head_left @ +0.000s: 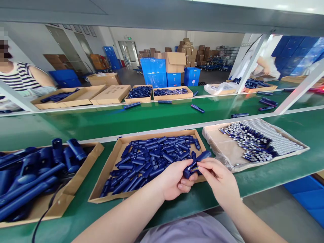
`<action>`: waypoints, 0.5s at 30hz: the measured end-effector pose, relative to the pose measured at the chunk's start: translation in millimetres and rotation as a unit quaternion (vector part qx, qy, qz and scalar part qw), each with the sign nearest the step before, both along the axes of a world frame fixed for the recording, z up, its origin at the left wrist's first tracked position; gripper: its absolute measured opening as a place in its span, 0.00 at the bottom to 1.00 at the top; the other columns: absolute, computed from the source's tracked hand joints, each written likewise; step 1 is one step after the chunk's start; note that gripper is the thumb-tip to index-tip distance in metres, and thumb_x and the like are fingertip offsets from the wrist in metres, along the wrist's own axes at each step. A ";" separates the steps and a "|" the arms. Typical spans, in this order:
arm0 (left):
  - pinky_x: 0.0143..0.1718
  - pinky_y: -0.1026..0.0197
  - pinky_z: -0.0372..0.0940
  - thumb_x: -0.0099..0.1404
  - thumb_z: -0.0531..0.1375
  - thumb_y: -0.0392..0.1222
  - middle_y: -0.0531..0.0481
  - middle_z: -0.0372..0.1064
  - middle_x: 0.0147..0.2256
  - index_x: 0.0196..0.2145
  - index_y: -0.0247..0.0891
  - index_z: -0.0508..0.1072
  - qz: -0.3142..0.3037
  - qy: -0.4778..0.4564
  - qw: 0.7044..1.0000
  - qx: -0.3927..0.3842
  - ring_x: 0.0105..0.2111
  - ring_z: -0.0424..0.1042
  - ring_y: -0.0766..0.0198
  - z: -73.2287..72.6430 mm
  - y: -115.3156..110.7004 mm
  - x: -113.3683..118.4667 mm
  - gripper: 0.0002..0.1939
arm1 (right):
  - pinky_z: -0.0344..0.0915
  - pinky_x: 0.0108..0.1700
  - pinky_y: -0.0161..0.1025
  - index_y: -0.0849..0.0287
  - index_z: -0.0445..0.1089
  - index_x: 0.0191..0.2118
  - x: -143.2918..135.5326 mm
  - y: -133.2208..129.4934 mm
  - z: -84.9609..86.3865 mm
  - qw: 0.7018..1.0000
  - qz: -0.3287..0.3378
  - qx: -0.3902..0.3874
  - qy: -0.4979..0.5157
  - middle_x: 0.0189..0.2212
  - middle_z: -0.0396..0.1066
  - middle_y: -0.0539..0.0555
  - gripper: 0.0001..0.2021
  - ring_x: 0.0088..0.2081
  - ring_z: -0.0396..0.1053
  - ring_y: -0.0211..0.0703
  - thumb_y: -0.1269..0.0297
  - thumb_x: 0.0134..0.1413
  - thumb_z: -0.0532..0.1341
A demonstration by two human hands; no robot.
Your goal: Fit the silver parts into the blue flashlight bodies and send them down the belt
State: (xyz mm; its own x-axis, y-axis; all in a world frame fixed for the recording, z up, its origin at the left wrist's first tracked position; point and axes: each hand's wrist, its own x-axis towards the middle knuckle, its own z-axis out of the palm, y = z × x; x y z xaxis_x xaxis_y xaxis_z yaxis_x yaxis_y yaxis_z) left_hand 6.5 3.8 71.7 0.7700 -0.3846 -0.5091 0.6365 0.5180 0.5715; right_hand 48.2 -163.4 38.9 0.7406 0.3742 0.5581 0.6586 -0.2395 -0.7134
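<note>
My left hand (177, 180) is closed around a dark blue plastic housing (204, 155) with an opening in its side. A small yellowish and metallic piece shows in that opening. My right hand (220, 179) pinches at the opening, thumb and forefinger together; what lies between the fingertips is mostly hidden. Just beyond my hands sits a cardboard tray (95, 195) heaped with small dark blue plastic parts (152, 158). On the right, a plastic-lined tray (215, 143) holds many slim parts with silvery ends (255, 141), some in tight rows and others loose.
Large blue housings (32, 175) fill a box at the left, with a black cable (47, 211) over its edge. Behind a white rail runs a green conveyor belt (157, 116) carrying scattered blue pieces. More trays stand beyond it. Two people are across the line; posts and an overhead shelf frame the bench.
</note>
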 end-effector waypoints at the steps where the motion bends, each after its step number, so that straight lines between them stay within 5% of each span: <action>1: 0.14 0.73 0.35 0.67 0.52 0.49 0.55 0.55 0.22 0.31 0.35 0.64 0.005 -0.001 1.000 -0.002 0.15 0.41 0.78 -1.1 0.3 -0.5 0.14 | 0.70 0.42 0.38 0.53 0.76 0.41 -0.3 -0.9 -2.1 0.998 -0.018 -0.015 -0.061 0.39 0.73 0.53 0.08 0.41 0.72 0.40 0.68 0.59 0.60; 4: 0.14 0.73 0.36 0.67 0.52 0.49 0.55 0.55 0.22 0.30 0.34 0.65 0.006 -0.010 1.000 -0.015 0.16 0.41 0.78 -4.5 0.7 -2.4 0.15 | 0.68 0.42 0.41 0.54 0.75 0.46 -1.1 -3.9 -8.5 0.974 -0.060 -0.069 -0.209 0.42 0.70 0.57 0.12 0.41 0.68 0.43 0.71 0.57 0.61; 8: 0.14 0.74 0.36 0.67 0.54 0.52 0.54 0.55 0.22 0.30 0.34 0.65 -0.003 -0.021 0.999 -0.024 0.16 0.42 0.78 -7.9 0.6 -5.0 0.17 | 0.65 0.47 0.46 0.55 0.70 0.54 -3.2 -7.6 -12.1 0.950 -0.034 -0.148 -0.272 0.48 0.66 0.59 0.17 0.48 0.65 0.48 0.70 0.59 0.59; 12: 0.15 0.74 0.45 0.64 0.59 0.51 0.51 0.63 0.26 0.34 0.35 0.66 0.056 -0.059 0.995 0.049 0.16 0.50 0.78 -5.2 8.4 -3.6 0.15 | 0.62 0.53 0.47 0.55 0.61 0.61 7.4 -15.9 -6.8 0.957 -0.043 -0.166 -0.232 0.55 0.61 0.60 0.23 0.54 0.61 0.49 0.67 0.61 0.57; 15: 0.18 0.68 0.60 0.63 0.59 0.48 0.48 0.68 0.30 0.36 0.36 0.65 0.078 -0.082 0.981 0.160 0.18 0.60 0.72 1.4 22.5 2.0 0.12 | 0.63 0.53 0.44 0.58 0.65 0.55 29.9 -22.0 -2.0 0.970 -0.093 -0.160 -0.158 0.49 0.66 0.59 0.16 0.50 0.64 0.46 0.66 0.64 0.54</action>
State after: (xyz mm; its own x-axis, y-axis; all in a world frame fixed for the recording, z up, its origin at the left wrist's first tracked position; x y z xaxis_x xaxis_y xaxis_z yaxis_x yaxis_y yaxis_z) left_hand 8.4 26.3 73.1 0.8883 -0.0970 -0.4489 0.4500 0.3785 0.8088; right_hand 78.2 -185.4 36.9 0.6229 0.4426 0.6450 0.7564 -0.5510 -0.3524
